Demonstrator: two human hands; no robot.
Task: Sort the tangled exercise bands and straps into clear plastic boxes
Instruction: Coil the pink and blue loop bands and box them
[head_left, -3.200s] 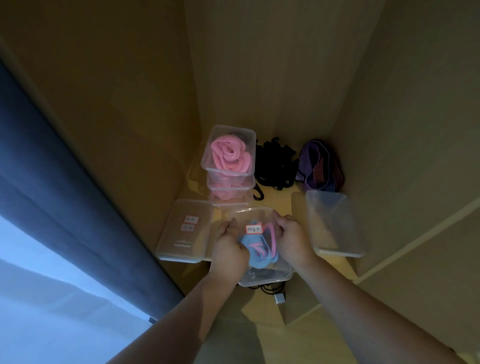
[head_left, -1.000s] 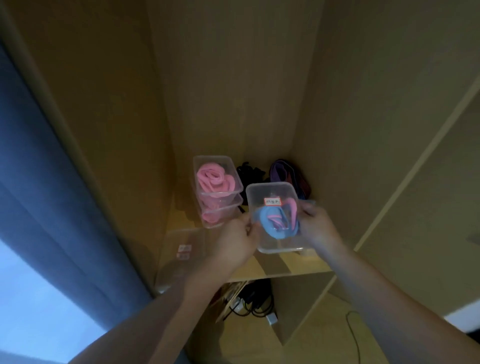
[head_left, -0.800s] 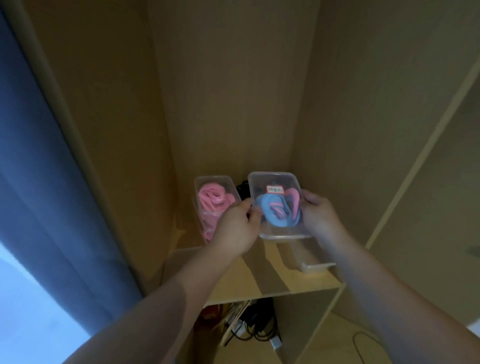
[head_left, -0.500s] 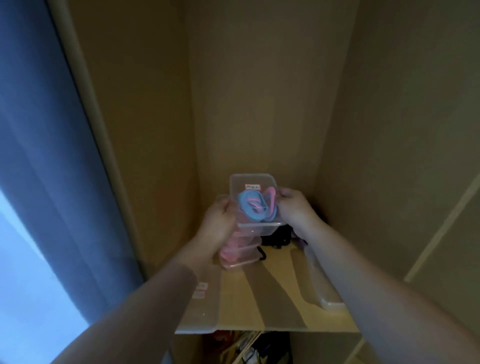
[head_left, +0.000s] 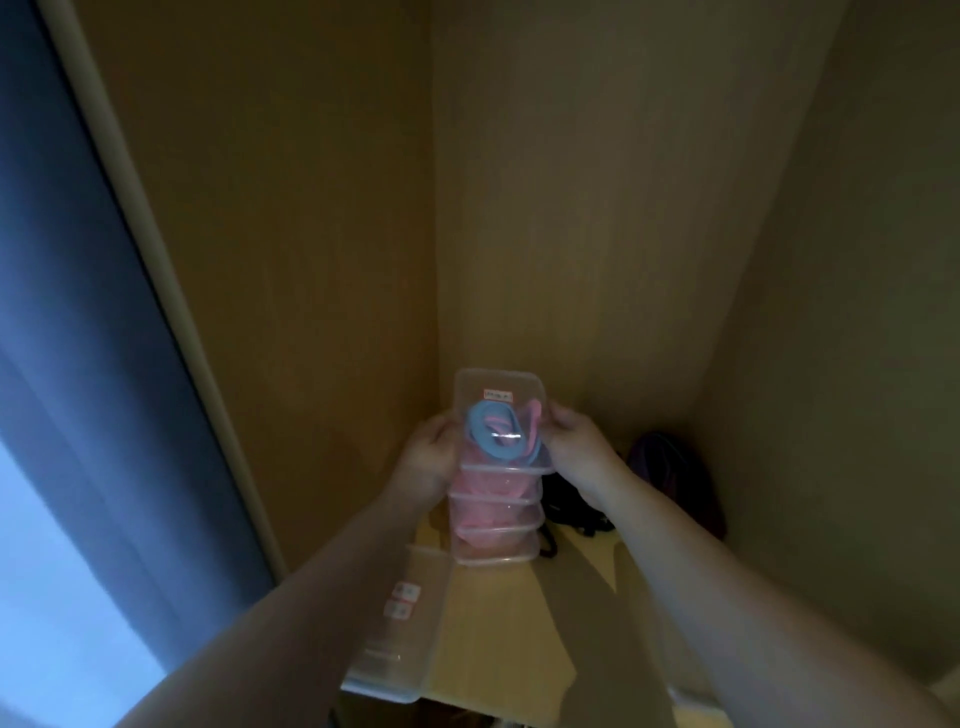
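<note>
On the shelf (head_left: 498, 618) stands a stack of clear boxes (head_left: 493, 530) with pink bands (head_left: 485, 486), black straps (head_left: 569, 501) at its 3 o'clock. The top box (head_left: 496, 384), with blue and pink bands (head_left: 491, 441), sits on the stack. The left hand (head_left: 428, 460) grips it at 9 o'clock, the right hand (head_left: 576, 447) at 3 o'clock.

The top box (head_left: 500, 380) is clear, with a white, red-edged label (head_left: 497, 396), a blue band (head_left: 478, 437) and a pink band (head_left: 536, 415) inside. The lower boxes (head_left: 493, 519) show pink too. Straps (head_left: 566, 505) are black, the other band (head_left: 675, 467) looks purple, shelf (head_left: 493, 623) is tan wood, curtain (head_left: 78, 364) grey-blue.
</note>
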